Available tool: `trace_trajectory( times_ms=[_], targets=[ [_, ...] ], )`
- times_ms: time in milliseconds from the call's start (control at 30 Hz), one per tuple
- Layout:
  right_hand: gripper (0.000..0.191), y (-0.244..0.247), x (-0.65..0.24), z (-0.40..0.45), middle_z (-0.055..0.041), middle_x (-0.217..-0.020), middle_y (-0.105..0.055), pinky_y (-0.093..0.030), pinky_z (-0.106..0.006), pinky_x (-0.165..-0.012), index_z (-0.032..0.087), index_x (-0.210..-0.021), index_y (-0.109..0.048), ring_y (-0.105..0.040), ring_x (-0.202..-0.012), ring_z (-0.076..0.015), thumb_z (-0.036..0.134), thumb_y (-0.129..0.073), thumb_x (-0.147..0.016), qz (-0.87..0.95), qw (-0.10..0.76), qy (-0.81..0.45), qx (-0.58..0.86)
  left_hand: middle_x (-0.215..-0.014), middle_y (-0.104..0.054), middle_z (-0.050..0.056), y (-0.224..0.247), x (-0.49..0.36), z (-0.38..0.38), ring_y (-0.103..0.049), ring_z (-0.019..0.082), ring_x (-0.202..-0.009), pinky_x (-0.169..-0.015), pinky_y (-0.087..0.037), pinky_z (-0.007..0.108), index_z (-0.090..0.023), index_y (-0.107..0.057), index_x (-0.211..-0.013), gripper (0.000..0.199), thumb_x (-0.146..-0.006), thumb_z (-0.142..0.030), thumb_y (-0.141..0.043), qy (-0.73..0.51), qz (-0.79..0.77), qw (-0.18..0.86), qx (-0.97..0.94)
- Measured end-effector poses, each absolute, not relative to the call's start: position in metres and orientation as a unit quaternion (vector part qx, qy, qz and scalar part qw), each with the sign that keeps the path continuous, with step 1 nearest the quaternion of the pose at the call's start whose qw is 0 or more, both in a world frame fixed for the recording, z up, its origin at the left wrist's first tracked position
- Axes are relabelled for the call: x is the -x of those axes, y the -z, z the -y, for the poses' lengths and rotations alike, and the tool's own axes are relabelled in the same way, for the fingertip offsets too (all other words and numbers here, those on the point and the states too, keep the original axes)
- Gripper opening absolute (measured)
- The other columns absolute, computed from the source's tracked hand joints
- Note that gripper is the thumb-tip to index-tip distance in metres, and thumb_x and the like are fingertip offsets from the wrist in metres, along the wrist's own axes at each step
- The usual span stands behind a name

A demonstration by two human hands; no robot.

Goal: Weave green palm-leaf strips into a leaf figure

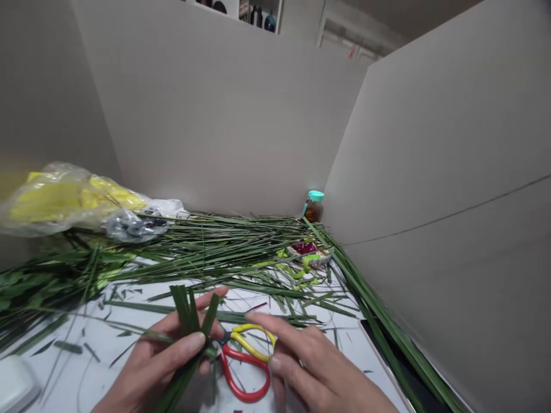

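My left hand pinches a small bundle of folded green leaf strips between thumb and fingers, with several flat ends sticking up and longer ones hanging below. Scissors with one red and one yellow handle loop lie just right of the bundle, their dark pivot close to my left fingertips and their blades hidden. My right hand is at the handles, its curled fingers by the yellow loop. Whether those fingers grip the loop or only touch it cannot be made out.
Long green leaves are heaped across the back of the white table. Behind them stand a jar with a turquoise lid and plastic bags with yellow contents. A white object sits at left; a dark tablet-like object lies right.
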State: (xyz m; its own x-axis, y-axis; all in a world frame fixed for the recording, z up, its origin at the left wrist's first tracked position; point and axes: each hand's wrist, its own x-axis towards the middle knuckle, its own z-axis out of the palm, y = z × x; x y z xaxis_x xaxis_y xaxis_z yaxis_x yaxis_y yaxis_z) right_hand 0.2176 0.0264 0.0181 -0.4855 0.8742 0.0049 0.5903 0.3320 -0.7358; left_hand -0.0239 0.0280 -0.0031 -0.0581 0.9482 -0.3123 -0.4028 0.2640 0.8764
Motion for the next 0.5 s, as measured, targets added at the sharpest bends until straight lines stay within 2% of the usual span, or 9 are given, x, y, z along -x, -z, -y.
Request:
trace_trajectory(
  times_ms=[67,133,233,300,367,433,500],
  targets=[
    [0.044,-0.015,-0.211,-0.024,0.0008,-0.105,-0.077,-0.050,-0.027,-0.084,0.043,-0.144,-0.053,-0.067,-0.088,-0.0193,0.030,-0.046,-0.102,0.800,0.177,-0.372,0.436,-0.102,-0.083,0.003,0.007,0.026,-0.024,-0.075,0.026,-0.087,-0.065,-0.062,0.026,-0.031,-0.082,-0.099,0.045,-0.057,-0.035,-0.095,-0.530,-0.492,0.640,-0.259],
    [0.038,-0.010,-0.206,-0.024,0.0013,-0.100,-0.079,-0.051,-0.025,-0.077,0.039,-0.136,-0.061,-0.068,-0.081,-0.0184,0.030,-0.045,-0.103,0.807,0.161,-0.381,0.420,-0.093,-0.082,0.002,0.008,0.026,-0.022,-0.075,0.024,-0.082,-0.065,-0.062,0.026,-0.029,-0.081,-0.093,0.039,-0.057,-0.035,-0.095,-0.527,-0.494,0.648,-0.240],
    [0.030,-0.008,-0.205,-0.026,-0.0017,-0.106,-0.079,-0.051,-0.027,-0.079,0.033,-0.117,-0.072,-0.071,-0.088,-0.0205,0.035,-0.045,-0.103,0.814,0.174,-0.349,0.430,-0.089,-0.081,0.000,0.003,0.026,-0.023,-0.074,0.020,-0.078,-0.061,-0.061,0.020,-0.026,-0.079,-0.091,0.043,-0.052,-0.028,-0.098,-0.557,-0.512,0.621,-0.206],
    [0.029,-0.010,-0.207,-0.027,-0.0023,-0.103,-0.080,-0.051,-0.029,-0.083,0.030,-0.104,-0.075,-0.072,-0.084,-0.0198,0.035,-0.046,-0.103,0.816,0.193,-0.340,0.425,-0.092,-0.080,0.001,-0.004,0.027,-0.027,-0.074,0.019,-0.077,-0.059,-0.061,0.018,-0.023,-0.078,-0.089,0.050,-0.044,-0.021,-0.099,-0.583,-0.527,0.592,-0.176],
    [0.029,-0.014,-0.210,-0.027,-0.0005,-0.087,-0.080,-0.050,-0.029,-0.084,0.030,-0.096,-0.076,-0.071,-0.073,-0.0181,0.033,-0.047,-0.102,0.818,0.202,-0.350,0.409,-0.093,-0.081,0.003,-0.010,0.028,-0.030,-0.074,0.020,-0.075,-0.057,-0.062,0.019,-0.021,-0.078,-0.087,0.052,-0.040,-0.015,-0.099,-0.600,-0.527,0.580,-0.159],
    [0.029,-0.018,-0.213,-0.027,0.0009,-0.079,-0.078,-0.050,-0.029,-0.083,0.030,-0.092,-0.075,-0.071,-0.073,-0.0184,0.032,-0.048,-0.102,0.817,0.208,-0.353,0.406,-0.090,-0.082,0.005,-0.015,0.029,-0.033,-0.076,0.021,-0.072,-0.055,-0.063,0.020,-0.020,-0.077,-0.087,0.049,-0.042,-0.011,-0.096,-0.614,-0.518,0.576,-0.152],
    [0.025,-0.020,-0.218,-0.029,0.0015,-0.085,-0.079,-0.050,-0.029,-0.082,0.031,-0.090,-0.074,-0.070,-0.081,-0.0200,0.032,-0.052,-0.100,0.814,0.204,-0.337,0.426,-0.087,-0.082,0.005,-0.020,0.030,-0.035,-0.076,0.021,-0.067,-0.054,-0.064,0.021,-0.019,-0.076,-0.087,0.044,-0.048,-0.005,-0.090,-0.630,-0.511,0.568,-0.140]
  ],
)
